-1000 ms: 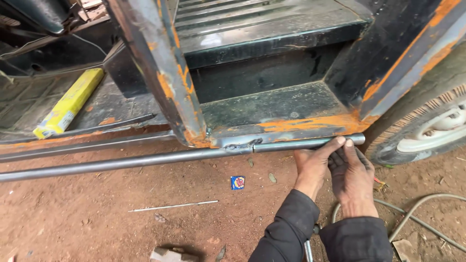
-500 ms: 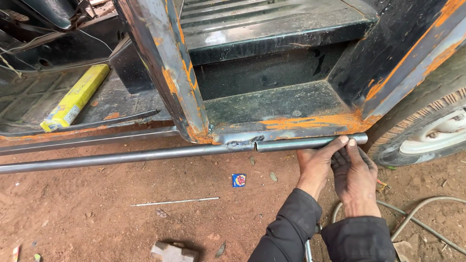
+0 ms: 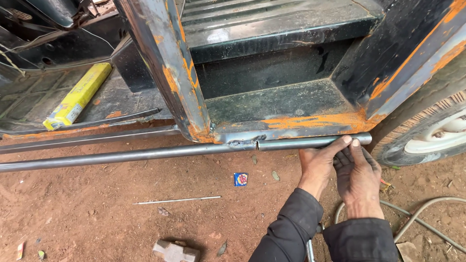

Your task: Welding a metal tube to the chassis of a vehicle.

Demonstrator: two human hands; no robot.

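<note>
A long grey steel pipe [image 3: 145,154] runs along the bottom edge of a rusty black and orange vehicle sill [image 3: 291,121]. A rough weld spot [image 3: 242,143] joins pipe and sill near the door pillar [image 3: 165,63]. My left hand [image 3: 318,165] holds the pipe close to its right end, fingers curled up onto it. My right hand [image 3: 359,177] lies partly over the left, its fingertips pressing on the pipe's end. Both sleeves are dark.
A tyre [image 3: 427,131] stands just right of the pipe's end. On the red dirt lie a thin rod [image 3: 177,200], a small blue packet [image 3: 240,179], a hammer head [image 3: 175,251] and a grey hose [image 3: 427,213]. A yellow box [image 3: 77,96] rests on the vehicle floor.
Both hands stay on the pipe's right end. Only the view has shifted slightly; nothing else has visibly moved.
</note>
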